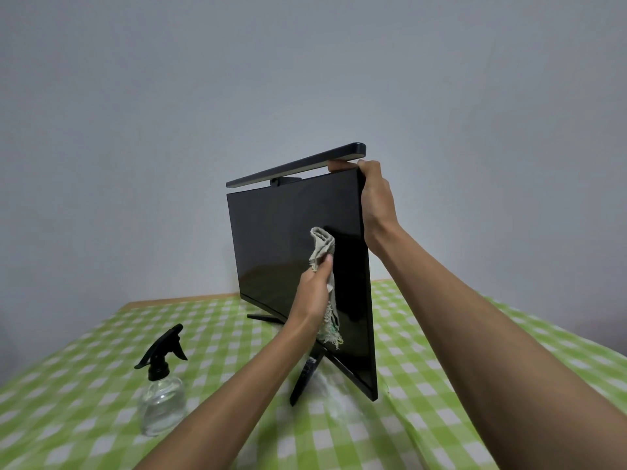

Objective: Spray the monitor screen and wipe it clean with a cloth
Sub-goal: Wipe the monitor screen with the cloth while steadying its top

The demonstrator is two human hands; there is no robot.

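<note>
Wiping step: left hand (314, 290) pinches cloth (322, 245) on screen (271, 239), frame centre; right hand (375, 198) grips its upper-right corner. Next, likely: sweep toward frame left.

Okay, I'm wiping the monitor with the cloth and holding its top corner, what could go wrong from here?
The right hand grips the monitor at its top corner, just under the light bar; a bump could dislodge it. Pushing hard with the cloth in the left hand might tip or slide the monitor on its thin stand legs. The spray bottle stands close to the left forearm and could get knocked over.
</note>
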